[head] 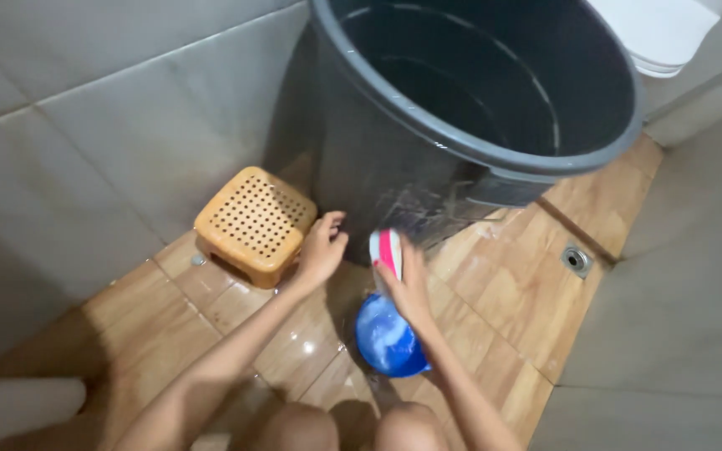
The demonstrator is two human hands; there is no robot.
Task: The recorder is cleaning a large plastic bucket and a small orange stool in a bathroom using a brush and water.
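Tiled bathroom floor: right hand [407,288] grip pinching pink-white sponge [385,250]; left hand [321,249] spread on dark tub [394,179].

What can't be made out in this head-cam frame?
- Pink-and-white scrubbing tool in the right hand: motion-blurred and partly covered by fingers, so its exact kind is unclear.
- Blue bowl: contents unclear, and the right wrist hides part of it.
- Dark tub: top rim cut by the upper edge; the base behind the left hand is hidden.
- White fixture: cropped at the top right corner.
- Floor drain: too small for detail.
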